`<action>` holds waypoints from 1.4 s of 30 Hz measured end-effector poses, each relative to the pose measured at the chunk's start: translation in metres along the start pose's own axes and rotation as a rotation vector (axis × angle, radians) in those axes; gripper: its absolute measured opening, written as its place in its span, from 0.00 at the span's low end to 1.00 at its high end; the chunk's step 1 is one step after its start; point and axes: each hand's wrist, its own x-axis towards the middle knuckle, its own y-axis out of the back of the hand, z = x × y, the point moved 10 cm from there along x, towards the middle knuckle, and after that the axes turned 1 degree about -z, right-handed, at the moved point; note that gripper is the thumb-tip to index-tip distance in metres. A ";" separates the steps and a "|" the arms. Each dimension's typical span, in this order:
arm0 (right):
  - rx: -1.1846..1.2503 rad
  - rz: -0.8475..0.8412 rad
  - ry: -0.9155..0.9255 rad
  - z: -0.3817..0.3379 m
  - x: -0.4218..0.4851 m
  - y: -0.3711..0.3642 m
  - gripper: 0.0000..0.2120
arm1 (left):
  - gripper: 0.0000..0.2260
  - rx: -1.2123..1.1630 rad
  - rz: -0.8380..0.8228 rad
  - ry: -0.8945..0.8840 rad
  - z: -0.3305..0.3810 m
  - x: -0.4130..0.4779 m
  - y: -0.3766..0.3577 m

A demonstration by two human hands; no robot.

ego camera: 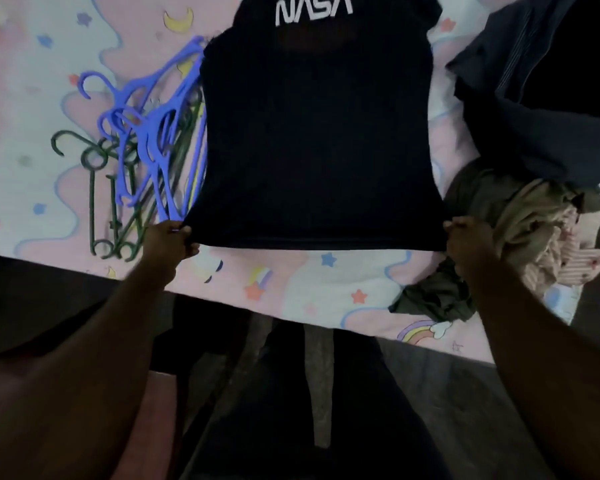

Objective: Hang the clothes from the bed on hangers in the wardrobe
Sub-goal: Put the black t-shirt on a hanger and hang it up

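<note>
I see a dim room. The bed (329,282) fills the upper view, its pink sheet (32,109) printed with stars, moons and rainbows. Below the bed's near edge, a dark floor (465,396) shows at lower right.

The left arm (84,348) and right arm (534,341) are stretching forward, spread wide apart. The left hand (169,240) is pinching one bottom corner of the black shirt (317,140) with curled fingers, and the right hand (467,237) is gripping the opposite corner likewise.
</note>
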 end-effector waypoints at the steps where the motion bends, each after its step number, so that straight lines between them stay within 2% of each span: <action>1: -0.034 0.005 -0.017 0.008 -0.002 -0.002 0.12 | 0.05 0.023 -0.008 0.040 -0.014 0.001 -0.002; 5: -0.319 0.021 -0.012 0.036 0.004 -0.010 0.09 | 0.08 0.119 -0.078 0.162 -0.065 0.004 -0.002; 6: -0.403 0.069 0.020 0.036 0.004 -0.008 0.10 | 0.09 0.297 -0.041 0.143 -0.068 0.005 0.001; 8: -0.439 0.152 0.080 0.028 -0.004 -0.016 0.13 | 0.15 0.684 0.077 -0.010 -0.061 0.004 0.000; 9: -0.444 0.146 0.157 0.017 -0.009 -0.028 0.13 | 0.19 0.762 0.066 -0.112 -0.052 -0.002 -0.016; 12: -0.488 -0.019 0.381 -0.010 -0.024 -0.098 0.16 | 0.26 0.868 -0.070 -0.381 -0.029 -0.015 -0.086; 14: -0.566 -0.123 0.474 -0.027 -0.036 -0.143 0.23 | 0.29 0.959 -0.154 -0.503 -0.020 -0.021 -0.133; 17: -0.727 -0.177 0.594 -0.056 -0.045 -0.196 0.33 | 0.33 1.084 -0.231 -0.657 -0.006 -0.027 -0.196; 19: -0.836 -0.217 0.605 -0.068 -0.043 -0.221 0.40 | 0.36 1.168 -0.246 -0.691 -0.002 -0.023 -0.219; 21: -0.934 -0.323 0.519 -0.062 -0.040 -0.245 0.47 | 0.39 1.247 -0.244 -0.682 -0.008 -0.013 -0.224; 24: -1.100 -0.375 0.433 -0.053 -0.038 -0.264 0.54 | 0.41 1.267 -0.219 -0.666 -0.019 0.000 -0.205; 28: -1.206 -0.384 0.354 -0.061 -0.039 -0.274 0.60 | 0.41 1.169 -0.154 -0.564 -0.034 0.018 -0.146; 31: -1.181 -0.391 0.319 -0.064 -0.045 -0.283 0.64 | 0.31 1.001 -0.066 -0.500 -0.028 0.031 -0.097; 33: -1.134 -0.366 0.319 -0.062 -0.050 -0.289 0.65 | 0.23 0.822 0.066 -0.457 -0.015 0.040 -0.059; 35: -1.119 -0.342 0.324 -0.059 -0.052 -0.292 0.65 | 0.19 0.749 0.210 -0.443 -0.001 0.047 -0.026; 38: -1.123 -0.339 0.332 -0.060 -0.051 -0.293 0.65 | 0.17 0.799 0.280 -0.462 0.016 0.061 -0.002; 42: -1.152 -0.357 0.315 -0.061 -0.051 -0.294 0.65 | 0.18 1.016 0.174 -0.552 0.032 0.076 -0.022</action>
